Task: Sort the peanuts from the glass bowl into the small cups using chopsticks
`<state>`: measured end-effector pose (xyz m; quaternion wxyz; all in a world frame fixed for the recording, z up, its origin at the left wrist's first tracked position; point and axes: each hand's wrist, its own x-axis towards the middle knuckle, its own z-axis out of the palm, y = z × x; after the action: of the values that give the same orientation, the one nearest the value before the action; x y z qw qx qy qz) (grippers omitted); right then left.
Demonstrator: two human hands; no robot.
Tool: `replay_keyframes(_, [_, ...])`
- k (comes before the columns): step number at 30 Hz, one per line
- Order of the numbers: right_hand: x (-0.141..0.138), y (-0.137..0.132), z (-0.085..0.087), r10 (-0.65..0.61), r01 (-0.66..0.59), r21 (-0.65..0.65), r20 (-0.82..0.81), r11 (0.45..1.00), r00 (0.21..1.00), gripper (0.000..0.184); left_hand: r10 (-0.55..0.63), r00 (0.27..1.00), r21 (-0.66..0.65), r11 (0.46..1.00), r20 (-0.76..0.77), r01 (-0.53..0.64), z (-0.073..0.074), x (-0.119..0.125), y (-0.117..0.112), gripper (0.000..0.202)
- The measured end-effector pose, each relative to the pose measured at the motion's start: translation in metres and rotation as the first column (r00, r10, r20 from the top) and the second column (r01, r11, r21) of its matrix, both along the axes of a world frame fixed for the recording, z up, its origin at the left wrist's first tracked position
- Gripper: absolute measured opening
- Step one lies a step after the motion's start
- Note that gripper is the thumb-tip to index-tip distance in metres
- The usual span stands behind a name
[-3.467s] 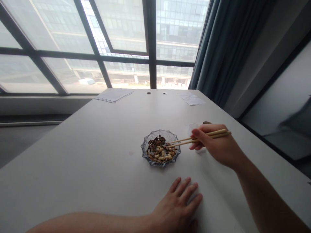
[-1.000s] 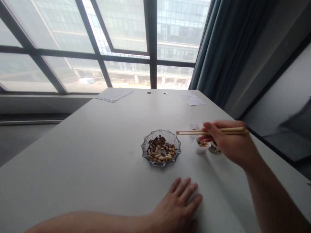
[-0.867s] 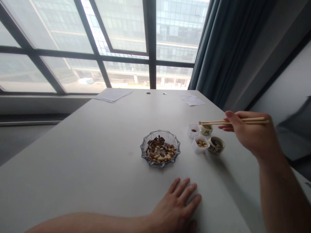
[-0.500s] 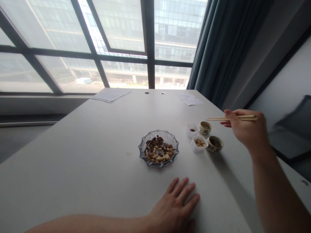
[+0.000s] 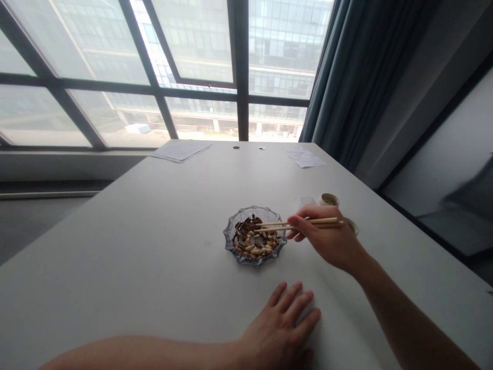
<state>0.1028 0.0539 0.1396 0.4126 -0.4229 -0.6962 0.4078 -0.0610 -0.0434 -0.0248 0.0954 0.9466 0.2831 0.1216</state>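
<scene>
- Right hand (image 5: 325,239): grip closed around wooden chopsticks (image 5: 308,223), held level, pointing toward 9 o'clock.
- Chopstick tips: over the middle of a scalloped glass dish (image 5: 228,241), just above its contents; whether they pinch anything cannot be told.
- Dish contents: dark striped seeds (image 5: 244,226) and pale kernels (image 5: 252,249), mixed in a loose heap.
- Left hand (image 5: 279,324): grip open, fingers spread, palm down on the white table (image 5: 115,246), at 5 o'clock from the dish and well apart from it.
- Beyond the right hand, at 1 o'clock: a clear plastic cup (image 5: 308,201), a ceramic cup (image 5: 329,199) and a second ceramic cup (image 5: 352,226), partly hidden; no writing readable.
- Far table edge: loose papers (image 5: 181,150).
</scene>
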Motion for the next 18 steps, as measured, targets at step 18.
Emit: replay_keyframes(18, [-0.003, 0.007, -0.013, -0.078, 0.078, 0.002, -0.042, 0.997, 0.996, 0.04, -0.003, 1.0, 0.0, 1.0, -0.007, 0.003, 0.001, 0.001, -0.002, 0.058])
